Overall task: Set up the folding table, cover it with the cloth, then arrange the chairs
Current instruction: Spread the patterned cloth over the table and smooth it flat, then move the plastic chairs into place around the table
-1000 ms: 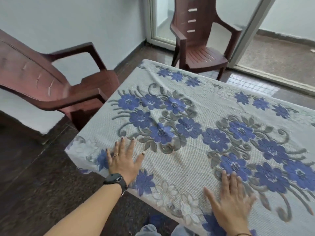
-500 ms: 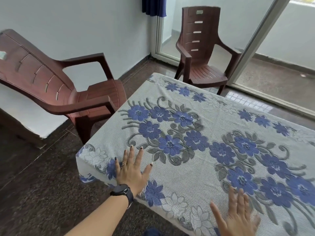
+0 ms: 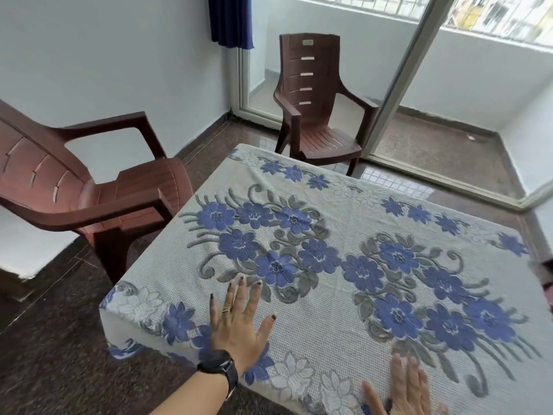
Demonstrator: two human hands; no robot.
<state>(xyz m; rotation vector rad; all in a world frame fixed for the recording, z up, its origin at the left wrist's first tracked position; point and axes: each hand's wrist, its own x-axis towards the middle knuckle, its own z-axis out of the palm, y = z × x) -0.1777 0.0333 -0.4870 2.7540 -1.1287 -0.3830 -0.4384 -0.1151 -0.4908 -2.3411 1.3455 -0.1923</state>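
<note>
A grey cloth with blue flowers lies flat over the table and hides it; its edges hang down at the near left corner. My left hand rests palm down on the cloth near the front left corner, fingers spread, a black watch on the wrist. My right hand lies flat on the cloth at the front edge, partly cut off by the frame's bottom. One brown plastic armchair stands at the table's left side, touching or nearly touching it. A second brown armchair stands beyond the far end, apart from the table.
White wall on the left, with a blue curtain by a sliding glass door frame leading to a balcony. Dark speckled floor runs around the table. A dark object shows at the right edge of the frame.
The view has tilted up and pulled back, showing more of the room. Both hands stay flat on the cloth, the left one shifted slightly right along the front edge.
</note>
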